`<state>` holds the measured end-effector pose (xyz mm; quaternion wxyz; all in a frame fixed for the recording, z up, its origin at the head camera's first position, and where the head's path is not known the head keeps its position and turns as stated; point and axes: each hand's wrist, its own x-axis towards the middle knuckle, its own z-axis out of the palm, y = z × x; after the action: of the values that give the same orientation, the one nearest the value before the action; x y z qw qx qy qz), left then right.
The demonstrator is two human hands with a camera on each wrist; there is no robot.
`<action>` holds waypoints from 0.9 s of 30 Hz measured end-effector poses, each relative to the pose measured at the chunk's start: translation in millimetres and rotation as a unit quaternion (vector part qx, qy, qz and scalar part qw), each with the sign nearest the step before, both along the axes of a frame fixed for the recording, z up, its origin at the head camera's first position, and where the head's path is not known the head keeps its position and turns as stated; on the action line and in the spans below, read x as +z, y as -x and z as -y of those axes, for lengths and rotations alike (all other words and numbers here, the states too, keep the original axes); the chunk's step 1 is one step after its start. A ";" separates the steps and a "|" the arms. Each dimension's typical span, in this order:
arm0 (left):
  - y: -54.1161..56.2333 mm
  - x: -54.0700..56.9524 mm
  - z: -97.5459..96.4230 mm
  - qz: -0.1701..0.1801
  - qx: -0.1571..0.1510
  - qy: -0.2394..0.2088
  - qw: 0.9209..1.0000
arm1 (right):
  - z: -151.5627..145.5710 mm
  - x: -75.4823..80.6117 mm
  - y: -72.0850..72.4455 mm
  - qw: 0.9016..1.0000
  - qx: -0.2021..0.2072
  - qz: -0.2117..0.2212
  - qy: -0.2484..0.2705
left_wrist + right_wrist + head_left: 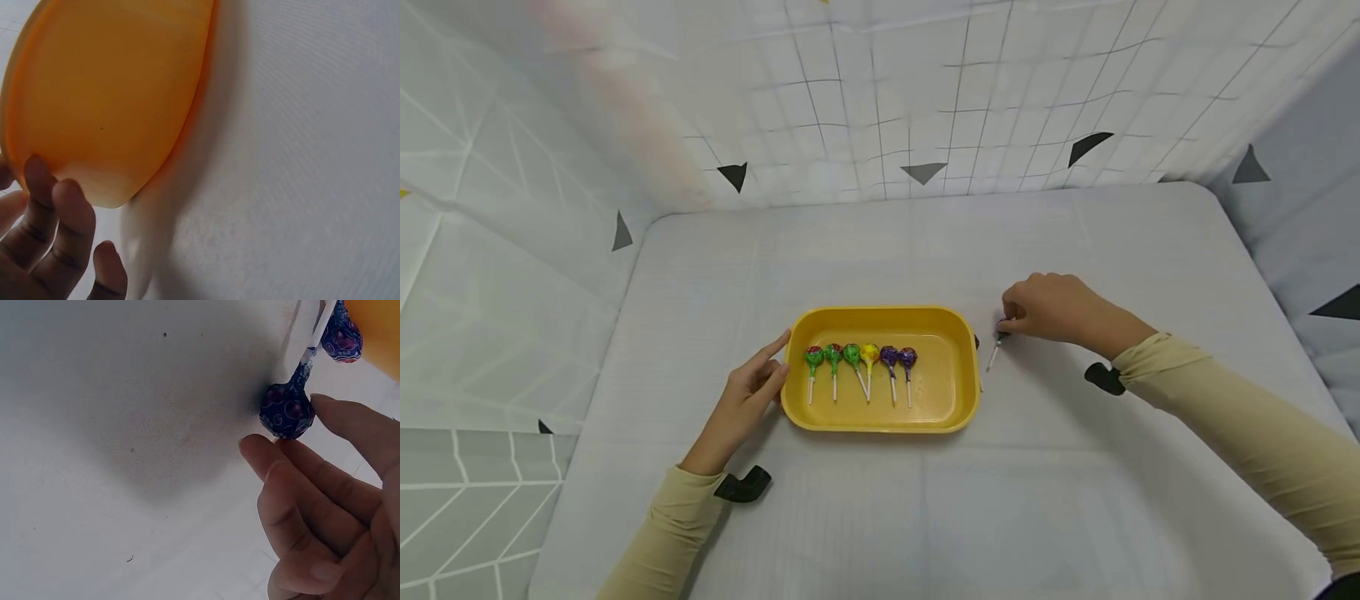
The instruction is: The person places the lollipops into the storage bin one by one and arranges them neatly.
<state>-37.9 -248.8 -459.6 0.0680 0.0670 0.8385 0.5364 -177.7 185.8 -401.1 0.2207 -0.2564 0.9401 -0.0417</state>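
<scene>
In the head view, a yellow tray (936,421) lies on the table with several wrapped lollipops in a row inside. From left they run green and red, green, a yellow lollipop (869,353), then purple ones. My left hand (743,406) rests at the tray's left end, fingers extended along the rim; in the left wrist view its fingertips touch the outer wall (112,94). Right of the tray, my right hand (1060,310) pinches the head of a purple lollipop (286,412) between thumb and fingertips, its white stick pointing toward the tray side.
Another purple lollipop (342,340) lies close against the tray's right outer side, mostly hidden by the rim in the head view. The white-covered table (865,517) meets a grid-patterned cloth backdrop (985,100) behind, with more cloth at both sides.
</scene>
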 end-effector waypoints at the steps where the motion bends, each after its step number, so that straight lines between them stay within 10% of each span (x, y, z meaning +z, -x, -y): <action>1: -0.1 -0.1 0.0 0.000 0.001 0.000 1.000 | 0.0 0.0 -0.2 1.000 -0.001 0.001 0.001; 27: -0.7 2.5 -1.8 -0.001 0.001 -0.001 1.000 | -1.1 4.5 -2.2 0.999 0.012 -0.004 0.032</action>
<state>-37.3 -247.0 -457.1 0.0662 0.0667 0.8382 0.5372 -175.5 186.8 -396.7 0.2096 -0.2742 0.9361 -0.0679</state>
